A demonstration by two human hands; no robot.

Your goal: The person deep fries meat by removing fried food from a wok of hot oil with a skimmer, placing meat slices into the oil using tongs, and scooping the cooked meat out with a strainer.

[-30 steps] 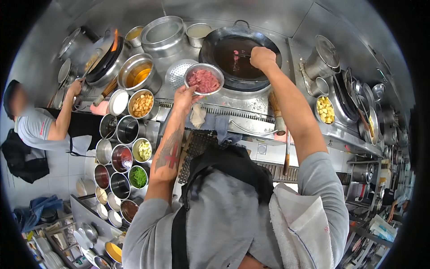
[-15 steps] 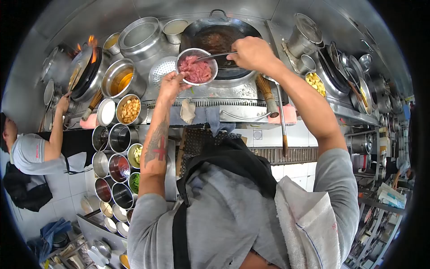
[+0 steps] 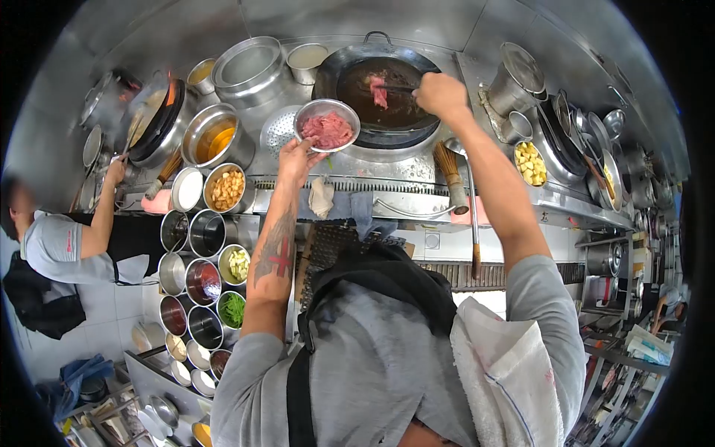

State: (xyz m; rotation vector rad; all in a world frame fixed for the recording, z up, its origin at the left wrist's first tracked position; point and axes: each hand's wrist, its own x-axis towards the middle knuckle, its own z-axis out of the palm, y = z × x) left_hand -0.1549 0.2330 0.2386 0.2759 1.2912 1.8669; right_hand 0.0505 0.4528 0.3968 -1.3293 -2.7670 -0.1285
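Pinching bowl point(image 3: 307, 114) in left hand point(image 3: 299, 160), clasping dark utensil point(image 3: 402, 89) in right hand point(image 3: 441, 96), with pink piece point(image 3: 378, 92) at wok point(image 3: 330, 73)! Looking early, with plenty of raw meat point(image 3: 328, 131) left!

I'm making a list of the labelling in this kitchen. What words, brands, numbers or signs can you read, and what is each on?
No words, brands or numbers can be read.
Co-worker's sleeve: reddish marking, too small to read.
White towel: faint reddish marking near its edge, too blurred to read.
Left forearm: a red cross shape, no readable lettering.
Pale items on the right-hand rack: too blurred to tell.
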